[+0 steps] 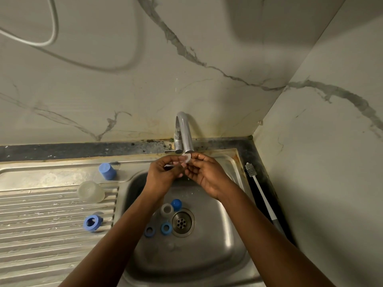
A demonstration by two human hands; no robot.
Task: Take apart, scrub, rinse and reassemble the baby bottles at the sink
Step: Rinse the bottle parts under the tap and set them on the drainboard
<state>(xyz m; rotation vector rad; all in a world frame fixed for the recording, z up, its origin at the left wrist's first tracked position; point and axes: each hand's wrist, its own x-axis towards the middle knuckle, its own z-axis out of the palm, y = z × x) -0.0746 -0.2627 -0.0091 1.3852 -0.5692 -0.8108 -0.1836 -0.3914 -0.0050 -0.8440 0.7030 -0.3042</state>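
Both hands meet right under the tap spout (184, 133). My left hand (163, 172) and my right hand (204, 172) pinch a small clear teat (187, 158) between their fingertips, and water runs over it. In the sink basin (217, 245), by the drain (182, 222), lie a blue cap (176, 204), a clear ring (167, 210) and two blue collars (149, 231) (166, 228). On the ribbed drainboard (41, 235) to the left stand a blue bottle part (107, 171), a clear dome cap (90, 192) and a blue collar (92, 223).
A white-handled bottle brush (262, 195) lies along the dark counter strip to the right of the sink. Marble-patterned walls close in behind and on the right. A grey hose (52, 36) hangs on the wall at upper left.
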